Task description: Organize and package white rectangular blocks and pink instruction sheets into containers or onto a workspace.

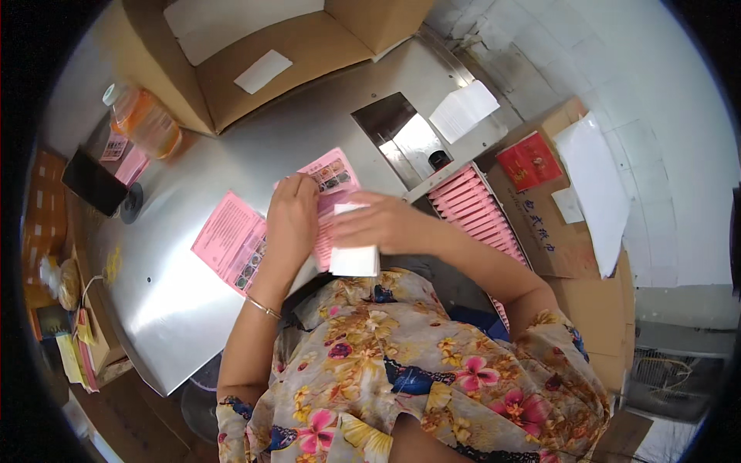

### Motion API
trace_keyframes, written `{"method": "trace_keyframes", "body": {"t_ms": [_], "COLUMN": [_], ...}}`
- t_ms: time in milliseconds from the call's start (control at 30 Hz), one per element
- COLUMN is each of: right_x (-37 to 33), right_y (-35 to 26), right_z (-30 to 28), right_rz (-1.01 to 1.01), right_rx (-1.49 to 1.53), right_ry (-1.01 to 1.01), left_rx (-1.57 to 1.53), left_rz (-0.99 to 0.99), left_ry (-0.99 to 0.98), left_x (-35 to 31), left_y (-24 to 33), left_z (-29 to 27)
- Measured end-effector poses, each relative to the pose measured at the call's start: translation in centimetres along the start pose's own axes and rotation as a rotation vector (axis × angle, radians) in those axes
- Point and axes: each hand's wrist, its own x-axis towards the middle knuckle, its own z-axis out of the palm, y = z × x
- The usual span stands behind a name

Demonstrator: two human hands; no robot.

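Observation:
My left hand, with a bangle at its wrist, is closed on a pink printed packet at the table's near edge. The packet's lower part lies between my two hands. My right hand, slightly blurred, has its fingers laid across a white folded paper napkin and pressed against the pink packet. Its fingertips are partly hidden. Left of my left hand, partly under the wrist, lies a pink printed sheet or packet with small pictures along one side.
A box of pink packets stands to the right, below a stack of white napkins. A large cardboard box is at the back. A bottle of orange drink and a phone on a stand stand on the left of the metal table.

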Motion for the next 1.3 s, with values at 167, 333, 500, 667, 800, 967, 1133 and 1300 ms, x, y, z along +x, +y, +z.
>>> {"method": "trace_keyframes", "body": {"t_ms": [167,333,500,667,800,967,1133,1300], "right_x": [-0.5,-1.1,4.9,1.9,2.7,3.2,3.6,2.1], "right_y": [2.2,2.2,3.9,1.1,0.5,1.1,-0.1,0.1], "right_z": [0.5,0.4,1.9,0.5,0.5,0.9,4.7,4.8], "right_rz": [0.274,0.33,0.536,0.282,0.294,0.368,0.354,0.718], "right_rx": [-0.14,-0.173,-0.288,-0.408,-0.49,-0.342,-0.231,-0.484], "right_ry": [0.1,-0.021,-0.389,-0.217,-0.167,-0.219,0.056,-0.06], "left_rx": [-0.18,-0.025,0.02,0.086,0.091,-0.1,-0.228,-0.145], "left_rz": [0.066,0.296,0.268,0.229,0.169,0.261,0.269,0.239], "left_ry": [0.103,-0.02,-0.038,0.023,-0.009,-0.129,0.055,0.137], "left_x": [0.5,-2.0,-3.3,-3.7,-3.7,-4.3,-4.8,-4.9], "left_y": [0.5,3.4,4.1,3.7,4.2,5.6,7.6,7.4], "left_z": [0.7,-0.3,0.7,1.0,1.0,-0.7,-1.6,-2.9]}}
